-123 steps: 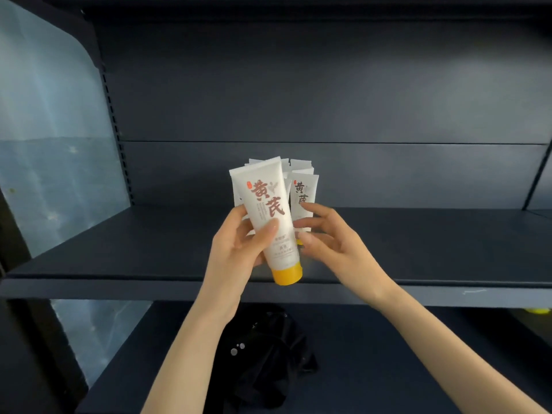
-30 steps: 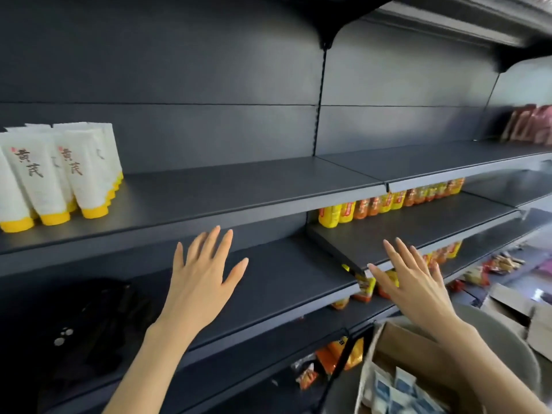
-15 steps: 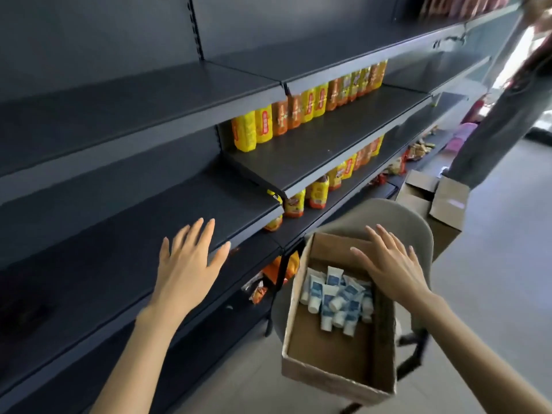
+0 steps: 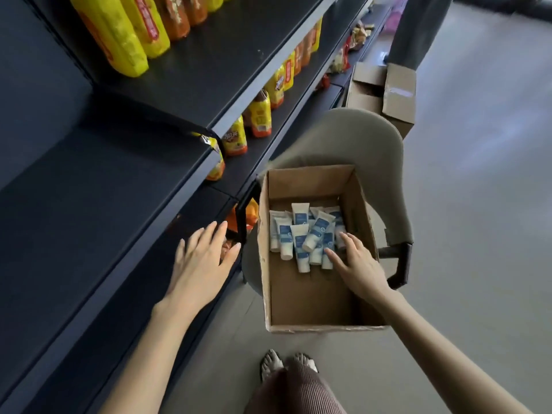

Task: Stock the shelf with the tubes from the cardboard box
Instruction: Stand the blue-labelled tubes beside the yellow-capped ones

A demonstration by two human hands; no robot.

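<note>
- Since half a sec ago: right hand [image 4: 357,264] has dropped from above the cardboard box [image 4: 264,264] down into it, fingertips now at the tube pile. Left hand [image 4: 203,264] has sunk lower too, and the view has tipped down.
- Nearest: person's own feet [image 4: 286,363] in sandals on the grey floor [image 4: 478,234], just short of the box.
- Left hand: grip wide open, fingers straight and spread, holding nothing. It sits by the front edge of the dark shelf [image 4: 89,210]. Can't tell if it touches.
- Right hand: grip open, fingers spread and near straight, tips on or just over the cap ends of the tubes [image 4: 301,237]. Nothing closed on yet.
- Tubes: small, white w/ blue labels, loose heap at the far end of the box, some crossing others. Near half of the box floor is bare.
- Box rests on the seat of a grey armchair [image 4: 358,135], just beside the shelving.
- Further back: yellow and orange snack packets [image 4: 119,34] on upper shelves, second open carton [image 4: 397,94] on the floor.
- Step, as I read it: reaching for a fresh batch. Nothing picked.
- Next move needs: curl fingers round a few tubes, prob. w/ left hand coming in to help gather, lift clear of the box wall, then carry to the shelf and stand them cap-down.
</note>
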